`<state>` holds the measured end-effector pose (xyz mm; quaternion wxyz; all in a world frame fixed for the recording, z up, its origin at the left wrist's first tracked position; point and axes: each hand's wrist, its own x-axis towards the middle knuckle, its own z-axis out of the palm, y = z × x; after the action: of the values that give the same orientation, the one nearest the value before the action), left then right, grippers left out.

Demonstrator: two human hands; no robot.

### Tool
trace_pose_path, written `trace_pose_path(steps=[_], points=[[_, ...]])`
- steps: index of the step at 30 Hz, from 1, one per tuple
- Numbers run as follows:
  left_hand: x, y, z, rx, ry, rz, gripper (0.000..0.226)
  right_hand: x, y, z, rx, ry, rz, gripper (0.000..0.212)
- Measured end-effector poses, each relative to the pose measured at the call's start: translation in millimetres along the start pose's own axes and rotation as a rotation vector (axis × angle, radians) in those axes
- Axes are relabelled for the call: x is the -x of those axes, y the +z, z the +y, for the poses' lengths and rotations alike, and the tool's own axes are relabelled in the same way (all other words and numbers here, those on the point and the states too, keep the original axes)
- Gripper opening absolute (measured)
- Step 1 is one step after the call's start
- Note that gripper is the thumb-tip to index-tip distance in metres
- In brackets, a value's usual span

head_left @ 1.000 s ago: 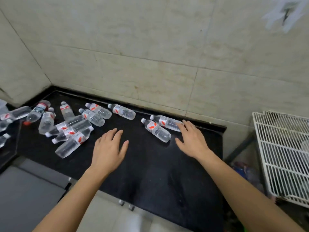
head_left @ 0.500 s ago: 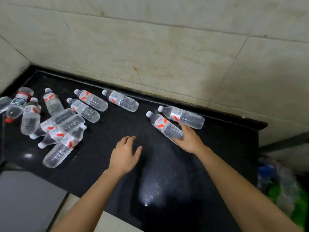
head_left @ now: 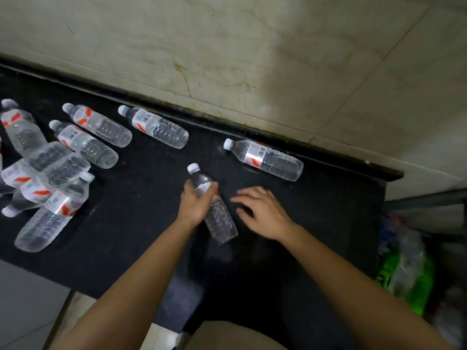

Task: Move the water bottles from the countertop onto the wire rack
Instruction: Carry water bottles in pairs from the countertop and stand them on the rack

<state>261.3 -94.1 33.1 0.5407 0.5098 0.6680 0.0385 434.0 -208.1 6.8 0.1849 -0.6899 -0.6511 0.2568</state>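
My left hand [head_left: 195,202] grips a clear water bottle [head_left: 217,218] around its labelled upper half, over the middle of the black countertop [head_left: 328,210]. My right hand [head_left: 262,212] is open just to the right of that bottle, fingers spread and apart from it. Another bottle [head_left: 264,159] lies on its side by the back edge, beyond my right hand. Several more bottles [head_left: 60,170] lie in a loose heap at the left, with one [head_left: 154,127] by the wall. The wire rack is out of view.
A tiled wall [head_left: 252,59] rises behind the counter. The counter ends at the right, where a green bag and plastic clutter [head_left: 404,271] sit on the floor below. Pale floor tiles [head_left: 25,299] show at lower left.
My right hand held the nearer bottle and has let it go. My left hand has moved right and taken hold of it. The camera has tilted down and closer.
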Motion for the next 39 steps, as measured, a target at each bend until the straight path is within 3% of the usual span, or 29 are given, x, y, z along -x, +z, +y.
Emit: trace_pose_path(steps=[2,3,5,7,13,18,21,23,29,31,35,39], points=[[5,11,4,-0.112,-0.006,-0.038,0.136,-18,-15,21,0.125,0.087,0.16,0.044],[9,17,5,-0.213,-0.008,-0.041,0.14,-26,-24,32,0.196,0.173,0.155,0.053],[11,24,0,-0.326,-0.019,-0.029,0.141,-41,-39,53,0.298,0.357,0.024,0.075],[9,25,-8,-0.225,-0.05,-0.021,0.138,-47,-45,67,0.324,0.447,-0.056,0.084],[4,6,-27,-0.121,-0.025,-0.011,0.13,-40,-33,58,0.191,0.494,-0.009,0.074],[6,-4,-42,-0.077,-0.045,-0.004,0.12,0,-12,33,-0.281,0.529,-0.096,0.074],[8,-7,-48,-0.049,-0.075,0.05,0.12,26,12,19,-0.053,0.518,0.02,0.062],[13,-7,-52,-0.017,-0.088,0.119,0.118,31,19,19,0.076,0.533,0.084,0.067],[14,1,-56,-0.108,-0.022,0.166,0.117,15,7,-9,0.149,0.479,0.157,0.068],[13,4,-58,-0.156,-0.01,0.182,0.115,10,12,-20,0.176,0.456,0.069,0.082],[15,2,-64,-0.242,0.012,0.178,0.11,4,18,-20,0.277,0.6,-0.123,0.124],[20,-3,-76,-0.386,0.041,0.159,0.11,-4,10,-11,0.305,0.679,-0.152,0.131]])
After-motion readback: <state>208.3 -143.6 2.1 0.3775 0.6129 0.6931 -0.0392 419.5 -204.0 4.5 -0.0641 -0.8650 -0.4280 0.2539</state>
